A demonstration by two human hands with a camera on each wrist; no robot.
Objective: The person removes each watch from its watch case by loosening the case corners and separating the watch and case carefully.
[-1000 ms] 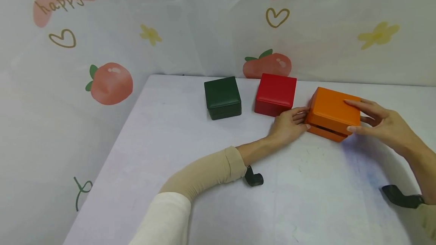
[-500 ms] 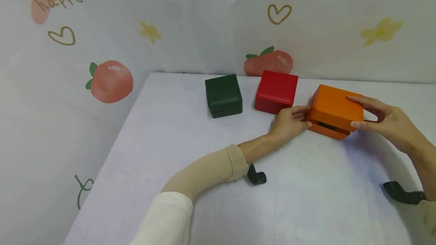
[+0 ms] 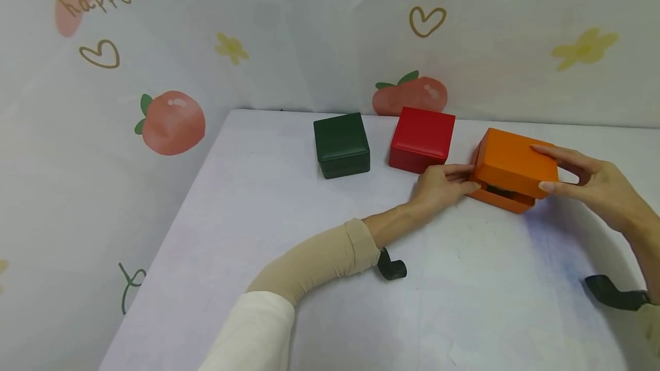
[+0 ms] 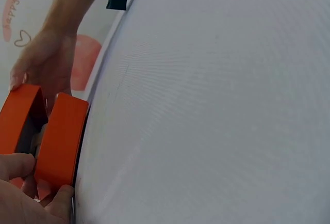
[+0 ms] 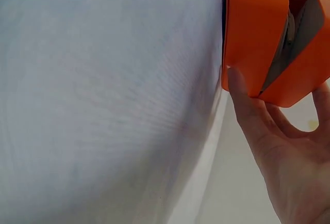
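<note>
Orange lid [image 3: 521,156] gapes wider now, so we're likely partway open, right fingers [image 3: 559,154] clamped on it, left fingers [image 3: 468,188] pinching the base [image 4: 62,136].

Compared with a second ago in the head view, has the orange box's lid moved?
Yes, upward: against the box's base, the front edge of the orange lid sits higher, and the gap between them has widened.

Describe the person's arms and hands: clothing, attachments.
Left side: off-white sleeve above a fitted beige sleeve. Right side: only a bit of beige cuff shows. A curved black piece juts out by the left cuff, a similar black piece by the right. Left hand and right hand: no gloves.
</note>
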